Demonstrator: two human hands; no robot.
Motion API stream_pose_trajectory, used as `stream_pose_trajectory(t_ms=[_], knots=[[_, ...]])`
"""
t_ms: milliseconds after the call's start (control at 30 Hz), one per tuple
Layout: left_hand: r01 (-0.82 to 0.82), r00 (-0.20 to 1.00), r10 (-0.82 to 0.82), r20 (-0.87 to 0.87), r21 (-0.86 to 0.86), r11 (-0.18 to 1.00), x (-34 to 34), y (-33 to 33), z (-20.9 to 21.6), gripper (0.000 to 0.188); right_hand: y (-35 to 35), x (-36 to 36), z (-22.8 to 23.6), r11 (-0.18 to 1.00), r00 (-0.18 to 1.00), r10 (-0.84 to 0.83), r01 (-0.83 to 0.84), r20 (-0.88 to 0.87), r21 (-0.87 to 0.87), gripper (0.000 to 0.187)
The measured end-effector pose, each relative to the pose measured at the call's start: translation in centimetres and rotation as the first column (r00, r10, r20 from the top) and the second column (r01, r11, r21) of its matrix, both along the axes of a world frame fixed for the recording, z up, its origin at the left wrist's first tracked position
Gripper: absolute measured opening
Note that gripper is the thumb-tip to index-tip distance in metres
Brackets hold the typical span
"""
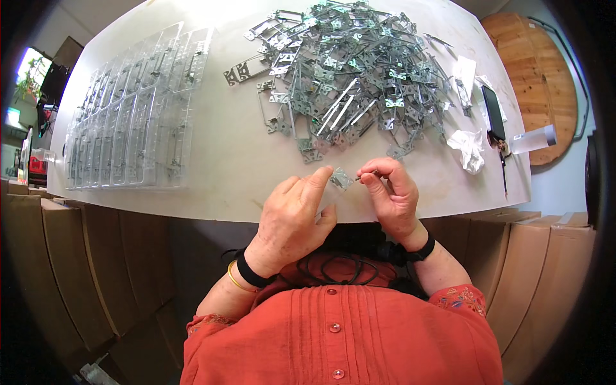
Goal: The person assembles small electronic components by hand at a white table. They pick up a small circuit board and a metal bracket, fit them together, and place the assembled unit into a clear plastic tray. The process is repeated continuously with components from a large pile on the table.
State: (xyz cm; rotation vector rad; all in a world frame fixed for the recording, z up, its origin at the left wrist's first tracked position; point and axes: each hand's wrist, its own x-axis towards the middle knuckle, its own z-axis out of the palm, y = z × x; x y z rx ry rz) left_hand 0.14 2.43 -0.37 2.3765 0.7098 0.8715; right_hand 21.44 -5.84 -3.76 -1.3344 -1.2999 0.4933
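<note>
Close to the table's near edge, my left hand [292, 218] has its fingers closed on a small silvery metal bracket [340, 179]. Just to the right of it, my right hand [393, 200] pinches something small and thin between thumb and fingertips; its kind is too small to make out. The two sets of fingertips are a short way apart, with the bracket between them. Beyond both hands lies a large tangled heap of metal brackets [359, 77] with thin rods.
Stacked clear plastic trays [131, 122] holding metal parts stand at the left. On the right lie crumpled white tissue [468, 151], a black phone [493, 112] and a translucent cylindrical container [532, 140]. Cardboard boxes stand under the table, on the left [64, 256] and right [520, 269].
</note>
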Motion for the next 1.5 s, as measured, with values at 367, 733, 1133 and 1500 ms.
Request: stream_pose_trajectory(t_ms=[367, 733, 1133, 1500], knots=[[-0.002, 1.0, 0.002, -0.016, -0.001, 1.0, 0.05, 0.07, 0.1, 0.063, 0.16, -0.23, 0.23, 0.997, 0.999, 0.052, -0.051, 0.008, -0.049, 0.012], [0.006, 0.999, -0.006, -0.038, -0.002, 1.0, -0.04, 0.18, 0.23, 0.064, 0.33, -0.21, 0.3, 0.998, 0.991, 0.056, -0.054, 0.119, -0.014, 0.014], [0.002, 1.0, -0.002, -0.017, -0.005, 1.0, -0.07, 0.1, -0.06, 0.065, 0.59, -0.29, 0.86, 0.998, 0.982, 0.055, -0.055, 0.178, -0.004, 0.014], [0.001, 1.0, -0.001, -0.019, -0.006, 1.0, -0.08, 0.11, 0.01, 0.064, 0.52, -0.25, 0.88, 0.998, 0.984, 0.06, -0.059, 0.169, -0.007, 0.017]])
